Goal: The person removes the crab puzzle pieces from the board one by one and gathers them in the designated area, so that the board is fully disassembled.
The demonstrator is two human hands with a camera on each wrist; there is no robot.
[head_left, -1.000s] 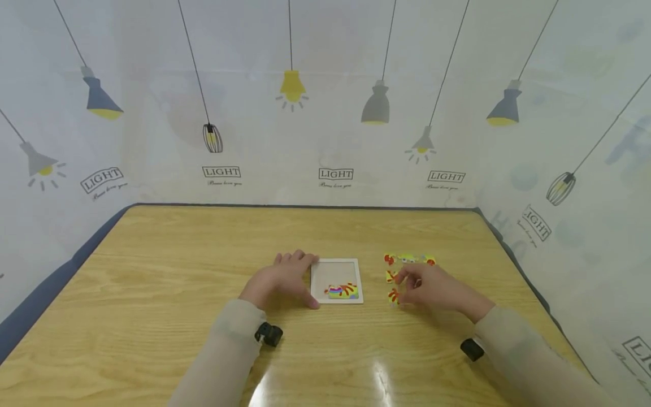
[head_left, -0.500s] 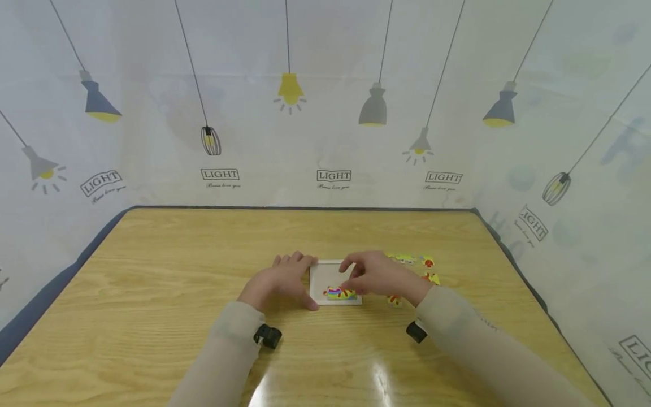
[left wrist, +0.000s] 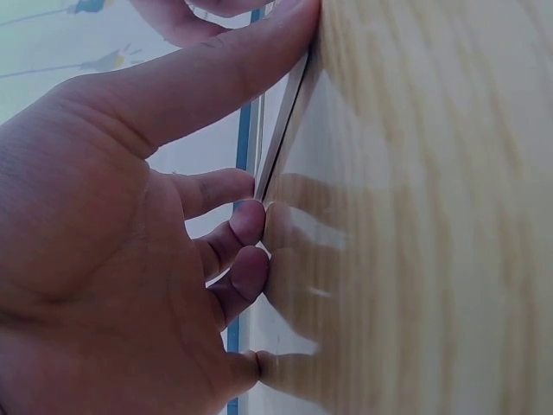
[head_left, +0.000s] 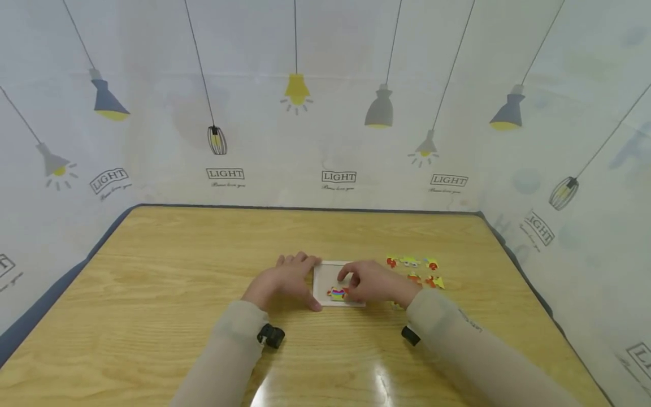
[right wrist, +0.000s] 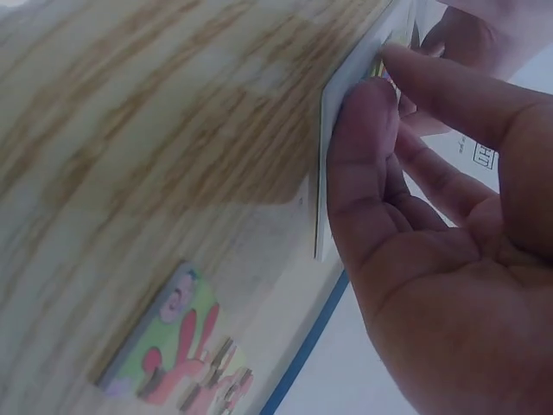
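Note:
A shallow white puzzle tray (head_left: 333, 262) lies flat on the wooden table. In its near part sits a jigsaw piece with rainbow stripes (head_left: 337, 294). My left hand (head_left: 285, 281) is spread along the tray's left side, the thumb by the near corner and the other fingers by the far one. My right hand (head_left: 378, 281) reaches over the tray's right side, thumb and index finger pinching a small jigsaw piece (right wrist: 379, 69) low in the tray. Only a yellowish bit of that piece shows; the fingers hide the rest.
Right of the tray lie several loose jigsaw pieces in rows, among them a red and yellow piece (head_left: 432, 264) at the far right. A green piece with a red pattern (right wrist: 183, 337) lies beside the right hand. A printed fabric wall (head_left: 274, 192) rises behind the table.
My right hand has moved left from the loose pieces to the tray, then slightly down onto its near right part. My left hand has stayed at the tray's left side.

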